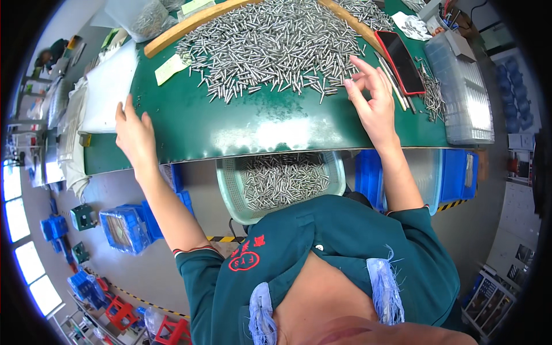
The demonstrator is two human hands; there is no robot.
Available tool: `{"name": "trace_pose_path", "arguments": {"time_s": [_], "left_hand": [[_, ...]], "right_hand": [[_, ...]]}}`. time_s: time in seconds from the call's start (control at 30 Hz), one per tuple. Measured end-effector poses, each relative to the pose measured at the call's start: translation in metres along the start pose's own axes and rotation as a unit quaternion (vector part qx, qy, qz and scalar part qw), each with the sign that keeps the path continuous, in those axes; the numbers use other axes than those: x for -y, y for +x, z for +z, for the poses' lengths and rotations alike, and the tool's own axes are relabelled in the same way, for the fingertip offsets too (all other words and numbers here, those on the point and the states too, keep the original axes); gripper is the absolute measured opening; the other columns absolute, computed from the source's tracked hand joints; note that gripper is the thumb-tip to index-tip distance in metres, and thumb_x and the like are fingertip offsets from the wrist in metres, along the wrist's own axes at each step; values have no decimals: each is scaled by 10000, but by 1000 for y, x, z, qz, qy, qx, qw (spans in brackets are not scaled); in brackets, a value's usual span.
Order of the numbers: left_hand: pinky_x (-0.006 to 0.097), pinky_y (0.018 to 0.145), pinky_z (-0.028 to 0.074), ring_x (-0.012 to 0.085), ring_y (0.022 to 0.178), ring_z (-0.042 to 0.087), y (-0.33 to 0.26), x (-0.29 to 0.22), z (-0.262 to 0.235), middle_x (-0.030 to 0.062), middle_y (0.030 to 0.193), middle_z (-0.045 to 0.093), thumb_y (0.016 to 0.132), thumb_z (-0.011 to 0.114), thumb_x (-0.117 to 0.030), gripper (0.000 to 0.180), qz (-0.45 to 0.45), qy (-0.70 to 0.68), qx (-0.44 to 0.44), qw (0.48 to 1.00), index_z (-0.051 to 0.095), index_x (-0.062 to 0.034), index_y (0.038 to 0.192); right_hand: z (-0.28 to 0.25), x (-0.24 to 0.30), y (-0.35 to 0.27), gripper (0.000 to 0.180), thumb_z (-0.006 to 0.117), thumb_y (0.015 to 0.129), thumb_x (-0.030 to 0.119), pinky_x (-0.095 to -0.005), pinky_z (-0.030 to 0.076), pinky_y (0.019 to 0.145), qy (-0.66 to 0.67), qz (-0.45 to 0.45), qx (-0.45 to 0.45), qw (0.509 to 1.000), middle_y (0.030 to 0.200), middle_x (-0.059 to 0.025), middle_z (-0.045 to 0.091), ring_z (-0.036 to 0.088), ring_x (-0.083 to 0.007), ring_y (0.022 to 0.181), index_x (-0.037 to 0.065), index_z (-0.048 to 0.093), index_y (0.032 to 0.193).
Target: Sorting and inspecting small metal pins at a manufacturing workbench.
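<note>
A big heap of small silver metal pins [270, 43] covers the far part of a green table mat [230, 123]. My right hand [371, 100] hovers at the heap's near right edge, fingers spread, holding nothing that I can see. My left hand [133, 133] lies flat on the mat's left end, next to a white sheet [109, 86], fingers apart and empty. Below the table's front edge, on my lap, a pale green mesh basket [230, 195] holds many more pins [282, 181].
A red-edged phone [401, 60] lies right of the heap, with loose pins and thin rods beside it. Stacked clear plastic trays [466, 92] stand at the far right. A curved wooden rail [184, 29] borders the heap. Blue crates [123, 227] sit on the floor.
</note>
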State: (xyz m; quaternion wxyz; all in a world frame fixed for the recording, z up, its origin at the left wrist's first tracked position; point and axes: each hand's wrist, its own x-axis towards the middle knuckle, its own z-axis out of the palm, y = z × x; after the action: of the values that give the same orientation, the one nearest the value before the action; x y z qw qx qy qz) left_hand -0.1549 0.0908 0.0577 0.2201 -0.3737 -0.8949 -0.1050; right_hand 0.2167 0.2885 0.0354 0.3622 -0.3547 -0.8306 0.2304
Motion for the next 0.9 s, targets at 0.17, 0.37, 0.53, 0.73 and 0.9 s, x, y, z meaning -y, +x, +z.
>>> {"name": "trace_pose_path", "arguments": {"time_s": [0.17,0.37,0.53,0.73,0.9], "left_hand": [[403,881,507,282,1016,631,-15,-24,-1,87,1100,671,854,693,-204,155,102,-114,-32,988,720,-76,938],[393,805,433,244,937,565,-39,-117,-1,17,953,619,811,722,-223,123,249,-209,14,946,710,-164,917],[406,812,411,257,928,546,-46,-142,11,47,917,585,821,696,-185,133,247,-188,50,949,661,-136,939],[413,775,405,255,877,550,-62,-151,3,63,870,586,790,704,-216,163,244,-210,96,942,622,-102,875],[405,763,410,252,860,566,-66,-169,6,67,863,606,791,730,-322,261,230,-256,107,933,632,-98,884]], "right_hand": [[15,9,3,443,690,860,261,-488,268,1113,-56,-71,17,996,1222,-16,626,465,-269,1280,146,591,1276],[32,13,0,201,703,838,188,-533,263,1116,-99,-137,86,982,1090,-3,614,458,-296,1266,178,703,1039],[45,18,7,215,728,795,151,-549,270,1110,-117,-147,81,979,1020,-24,591,475,-290,1233,169,705,1008],[40,23,6,199,736,776,160,-562,270,1108,-145,-164,88,972,1012,-26,585,478,-282,1227,159,697,972],[41,27,3,188,742,779,201,-565,254,1114,-149,-184,101,966,994,-14,594,477,-252,1230,156,686,952]]}}
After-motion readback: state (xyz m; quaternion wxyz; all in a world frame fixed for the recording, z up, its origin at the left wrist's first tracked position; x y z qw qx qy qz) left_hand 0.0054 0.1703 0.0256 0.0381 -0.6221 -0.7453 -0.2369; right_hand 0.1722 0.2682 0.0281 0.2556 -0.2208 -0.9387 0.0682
